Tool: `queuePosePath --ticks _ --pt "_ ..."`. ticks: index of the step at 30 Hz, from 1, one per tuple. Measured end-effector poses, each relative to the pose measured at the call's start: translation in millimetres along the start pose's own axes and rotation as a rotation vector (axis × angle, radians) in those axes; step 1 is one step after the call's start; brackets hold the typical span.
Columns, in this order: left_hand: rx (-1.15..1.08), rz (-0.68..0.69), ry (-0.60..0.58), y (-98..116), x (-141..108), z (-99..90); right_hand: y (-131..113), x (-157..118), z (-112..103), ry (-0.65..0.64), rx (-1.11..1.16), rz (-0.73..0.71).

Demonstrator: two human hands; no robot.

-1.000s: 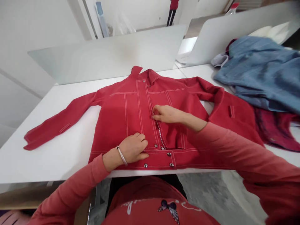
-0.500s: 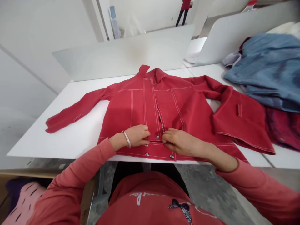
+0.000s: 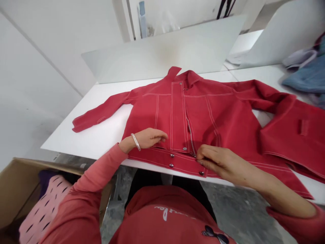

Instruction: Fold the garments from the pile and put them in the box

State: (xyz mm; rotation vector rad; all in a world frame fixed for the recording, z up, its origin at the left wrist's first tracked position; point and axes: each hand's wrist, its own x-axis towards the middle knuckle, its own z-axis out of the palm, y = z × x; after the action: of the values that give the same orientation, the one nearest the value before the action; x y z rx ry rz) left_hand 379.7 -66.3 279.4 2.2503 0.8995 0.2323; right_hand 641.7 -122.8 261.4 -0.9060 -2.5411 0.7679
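A red jacket (image 3: 162,112) with white stitching lies front up on the white table, its sleeves spread to both sides. Its zipper (image 3: 191,135) shows beside the front placket, and dark snaps (image 3: 171,165) dot the hem band. My right hand (image 3: 218,161) pinches the jacket at the zipper's lower end, just above the hem. What exactly is between those fingertips is hidden. My left hand (image 3: 149,137), with a silver bangle (image 3: 135,142) on its wrist, hovers over the lower front left of the placket. Its fingers are extended and hold nothing.
A pale divider panel (image 3: 162,51) stands along the back of the white table (image 3: 101,142). Blue garments (image 3: 308,78) lie at the far right. At lower left, an open cardboard box (image 3: 19,179) holds pink patterned cloth (image 3: 45,206).
My left hand has let go of the jacket front and its fingers have straightened. My right hand keeps its pinch near the zipper's bottom. The view has shifted, moving the scene rightward.
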Motion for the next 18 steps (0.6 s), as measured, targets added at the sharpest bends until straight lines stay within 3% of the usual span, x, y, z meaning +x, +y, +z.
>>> queuePosePath --ticks 5,12,18 --pt "-0.079 -0.061 0.173 -10.3 -33.1 -0.7 8.2 -1.2 4.8 -0.008 0.088 0.007" --pt "0.274 0.018 0.017 1.5 -33.0 19.5 8.9 0.7 6.5 -0.076 0.12 0.032" --pt "0.431 0.047 -0.032 5.9 -26.8 23.0 6.6 4.2 -2.2 -0.025 0.143 0.219"
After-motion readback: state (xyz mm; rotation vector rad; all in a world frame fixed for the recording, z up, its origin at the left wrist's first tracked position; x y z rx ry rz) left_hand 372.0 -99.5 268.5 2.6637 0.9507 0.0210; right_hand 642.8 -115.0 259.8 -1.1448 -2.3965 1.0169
